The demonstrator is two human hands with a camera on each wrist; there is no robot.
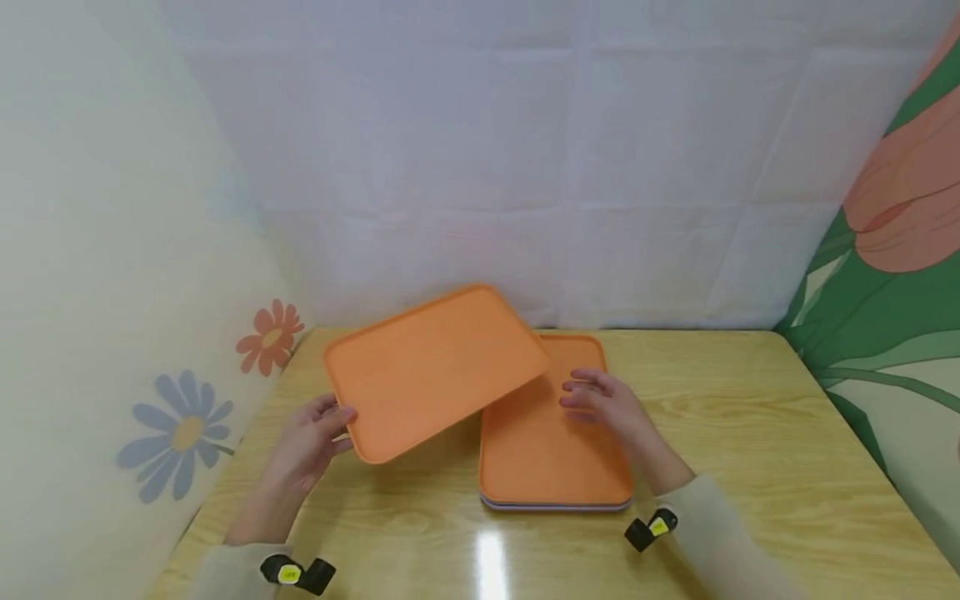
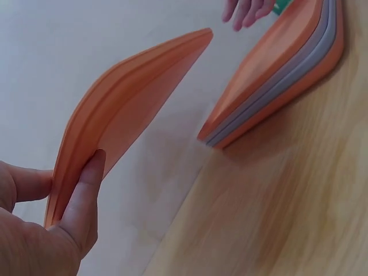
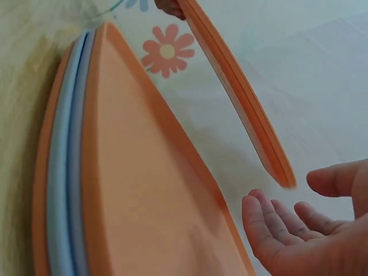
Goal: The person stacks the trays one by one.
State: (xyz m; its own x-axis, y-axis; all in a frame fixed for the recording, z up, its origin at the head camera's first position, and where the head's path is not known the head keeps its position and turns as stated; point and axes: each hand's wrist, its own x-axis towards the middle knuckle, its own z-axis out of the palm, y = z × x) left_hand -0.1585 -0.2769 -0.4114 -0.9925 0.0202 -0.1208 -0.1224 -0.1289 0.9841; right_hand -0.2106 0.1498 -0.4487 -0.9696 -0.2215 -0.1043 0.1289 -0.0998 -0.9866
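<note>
My left hand [image 1: 315, 437] pinches the left short edge of an orange tray [image 1: 438, 371], thumb on one face and fingers on the other. The tray is lifted and tilted, its right end overlapping a stack of trays in the head view. That stack's top orange tray [image 1: 558, 450] lies on the table, with two grey-blue trays [image 3: 63, 172] and another orange tray [image 2: 276, 118] beneath. My right hand [image 1: 607, 408] hovers over the stack's right side, fingers loosely bent and holding nothing. In the right wrist view the held tray's far corner is close to the right fingertips.
A wood-grain table [image 1: 735, 433] carries the stack. A white cloth [image 1: 525, 167] hangs behind the table's back edge. Walls with painted flowers [image 1: 187, 433] stand at the left and right sides. Both wrists wear small black cameras [image 1: 296, 573].
</note>
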